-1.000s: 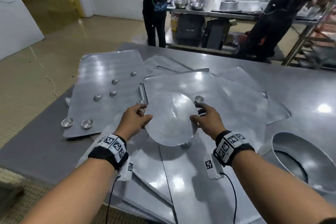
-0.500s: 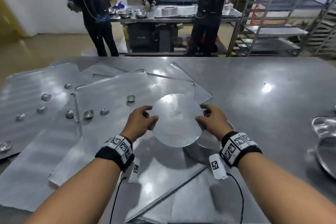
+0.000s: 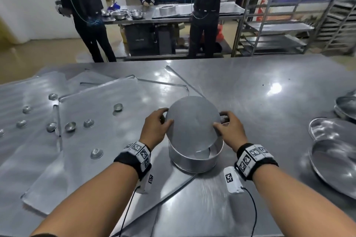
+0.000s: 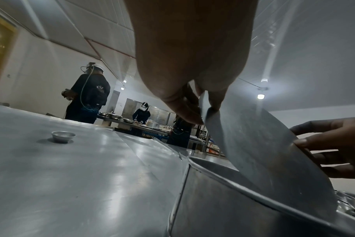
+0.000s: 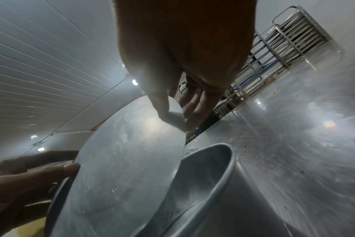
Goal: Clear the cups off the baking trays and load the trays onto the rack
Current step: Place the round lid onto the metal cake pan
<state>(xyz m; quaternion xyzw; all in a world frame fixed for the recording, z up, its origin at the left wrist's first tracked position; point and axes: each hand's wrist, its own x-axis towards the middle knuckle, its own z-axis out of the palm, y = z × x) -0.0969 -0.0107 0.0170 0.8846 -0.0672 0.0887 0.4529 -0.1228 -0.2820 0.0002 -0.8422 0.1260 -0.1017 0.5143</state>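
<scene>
While your left hand (image 3: 156,126) and right hand (image 3: 229,131) each pinch an opposite edge of the round metal disc (image 3: 192,123), thumb on top and fingers under, you hold it tilted over the round cake pan (image 3: 194,159), its near edge dipping inside the rim. The pan stands on the steel table (image 3: 250,90), touching the corner of a baking tray (image 3: 107,121).

Step in hand, as judged: seating the loose disc in the pan, a side job before the cups. Next move calls for levelling the disc and lowering it evenly so it does not jam on the pan wall; then you go left for the cups.

Counts, head view:
- Small metal cups (image 3: 117,107) on the trays: 9 visible, 1 cut by the left frame edge; more may lie out of frame.
- Trays: several overlap; at least 4, exact count unclear.
- Pans or bowls at the right edge (image 3: 335,161): 3, partly cropped.
- Rack (image 3: 277,25): beyond the table, well apart from the trays; none of these trays loaded yet.
</scene>
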